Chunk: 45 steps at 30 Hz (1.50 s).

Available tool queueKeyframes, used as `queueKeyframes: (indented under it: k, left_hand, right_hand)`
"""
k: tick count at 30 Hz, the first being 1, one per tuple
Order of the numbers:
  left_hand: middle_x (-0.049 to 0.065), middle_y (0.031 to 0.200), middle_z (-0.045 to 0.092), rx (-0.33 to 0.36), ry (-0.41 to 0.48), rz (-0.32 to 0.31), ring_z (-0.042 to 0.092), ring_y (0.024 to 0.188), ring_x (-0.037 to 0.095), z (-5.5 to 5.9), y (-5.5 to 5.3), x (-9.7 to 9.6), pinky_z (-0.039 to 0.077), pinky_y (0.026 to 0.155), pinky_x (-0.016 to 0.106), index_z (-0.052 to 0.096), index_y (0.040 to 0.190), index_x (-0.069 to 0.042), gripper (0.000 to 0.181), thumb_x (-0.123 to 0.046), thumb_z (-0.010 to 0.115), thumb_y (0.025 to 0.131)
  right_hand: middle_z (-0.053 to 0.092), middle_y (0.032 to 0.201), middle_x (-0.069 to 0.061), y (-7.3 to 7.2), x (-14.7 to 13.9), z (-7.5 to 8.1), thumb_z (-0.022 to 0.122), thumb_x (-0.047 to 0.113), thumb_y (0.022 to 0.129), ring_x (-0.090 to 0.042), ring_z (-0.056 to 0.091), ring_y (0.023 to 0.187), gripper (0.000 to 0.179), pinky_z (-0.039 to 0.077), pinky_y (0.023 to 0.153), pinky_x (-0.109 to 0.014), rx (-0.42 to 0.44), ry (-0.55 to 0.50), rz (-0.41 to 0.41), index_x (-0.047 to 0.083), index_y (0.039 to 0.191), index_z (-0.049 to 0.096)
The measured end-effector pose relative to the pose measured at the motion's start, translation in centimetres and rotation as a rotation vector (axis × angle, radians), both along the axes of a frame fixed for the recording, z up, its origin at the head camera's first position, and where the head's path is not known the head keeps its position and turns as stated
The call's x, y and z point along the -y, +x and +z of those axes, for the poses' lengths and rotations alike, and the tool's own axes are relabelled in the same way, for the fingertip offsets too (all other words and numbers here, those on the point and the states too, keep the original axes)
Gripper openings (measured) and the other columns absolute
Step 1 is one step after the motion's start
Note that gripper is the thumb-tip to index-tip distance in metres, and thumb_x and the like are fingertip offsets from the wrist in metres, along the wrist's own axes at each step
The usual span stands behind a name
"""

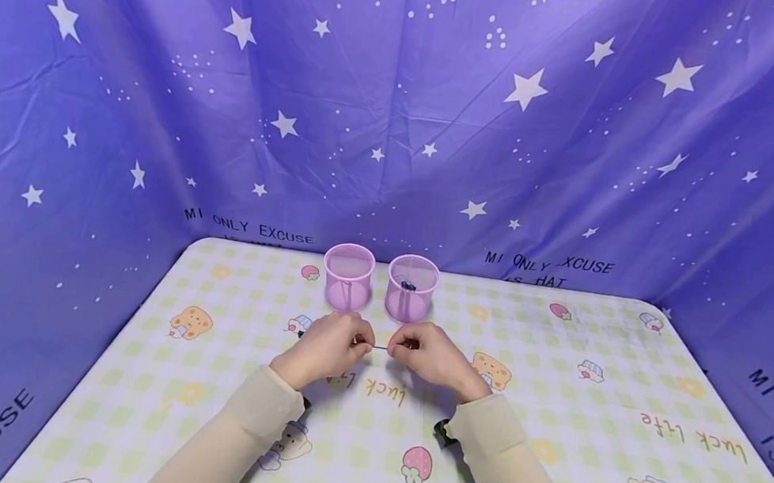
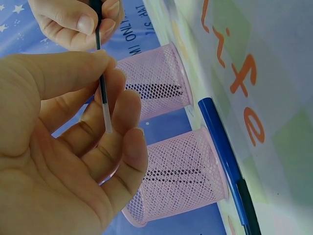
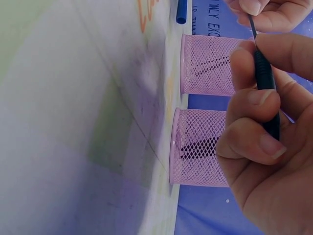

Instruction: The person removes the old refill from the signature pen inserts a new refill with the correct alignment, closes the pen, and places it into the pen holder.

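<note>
Both hands meet above the table in front of two pink mesh cups, with a thin dark pen refill stretched between them. My left hand (image 1: 332,347) pinches the refill (image 2: 103,93) between thumb and index finger; its pale, clear end points away from the right hand. My right hand (image 1: 433,356) holds a dark, ribbed pen grip section (image 3: 264,73) in curled fingers, and the refill runs into its end. A blue pen barrel (image 2: 221,142) with a dark end lies on the table near the left hand, mostly hidden behind that hand in the head view.
The left pink cup (image 1: 347,294) and right pink cup (image 1: 411,306) stand side by side towards the back. Small dark items (image 1: 408,285) show inside the right one. A checked cloth (image 1: 610,426) covers the table; a purple starry curtain (image 1: 346,93) hangs around it.
</note>
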State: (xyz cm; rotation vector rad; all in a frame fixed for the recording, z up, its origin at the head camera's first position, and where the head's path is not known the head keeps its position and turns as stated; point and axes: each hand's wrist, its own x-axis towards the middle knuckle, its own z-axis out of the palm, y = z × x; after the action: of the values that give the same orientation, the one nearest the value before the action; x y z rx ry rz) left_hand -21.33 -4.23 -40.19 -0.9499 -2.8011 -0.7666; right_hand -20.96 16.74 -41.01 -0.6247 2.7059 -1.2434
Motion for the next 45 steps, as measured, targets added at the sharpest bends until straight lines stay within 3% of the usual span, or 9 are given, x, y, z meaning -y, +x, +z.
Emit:
queueKeyframes:
  k: [45]
  left_hand:
    - [-0.007,0.083,0.062,0.020,0.004,0.017,0.058,0.077,0.010,0.23,-0.05,0.55,0.048,0.072,0.031,0.073,0.086,-0.017,0.005,-0.013,0.071,0.083]
  right_hand:
    - [0.062,0.075,0.007,0.16,-0.05,0.27,0.063,0.011,0.087,-0.012,0.056,0.072,0.008,0.048,0.068,-0.029,-0.010,0.020,0.003,0.010,0.084,0.071]
